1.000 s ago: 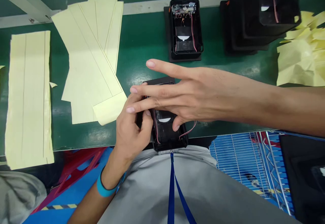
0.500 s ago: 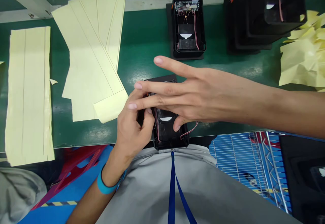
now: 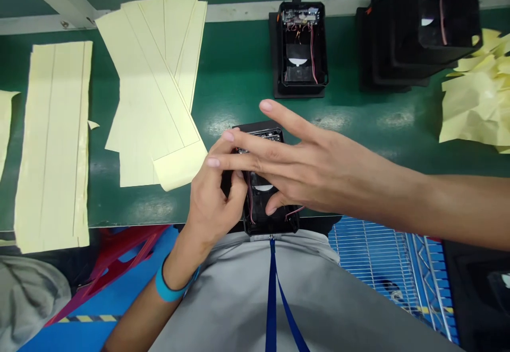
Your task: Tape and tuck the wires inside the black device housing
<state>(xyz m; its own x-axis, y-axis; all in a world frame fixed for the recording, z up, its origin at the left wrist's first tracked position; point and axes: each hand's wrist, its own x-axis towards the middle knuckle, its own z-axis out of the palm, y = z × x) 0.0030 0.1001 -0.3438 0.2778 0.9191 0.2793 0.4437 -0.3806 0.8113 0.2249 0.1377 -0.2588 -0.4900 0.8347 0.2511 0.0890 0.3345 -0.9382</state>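
A small open black case with red wires and a white patch inside lies at the near edge of the green table, against my body. My left hand grips its left side, fingers curled round the wall. My right hand lies across the top of the case with fingers stretched out and spread; its thumb presses down inside the case near the white patch. The far end of the case peeks out above my fingers.
Pale yellow paper strips lie fanned at the left, another sheet further left. A second open black case stands at the back, a stack of black cases at the back right, crumpled yellow paper beside it.
Both hands keep the same hold on the case. The view has shifted a little; my right hand has slid slightly to the right over the case.
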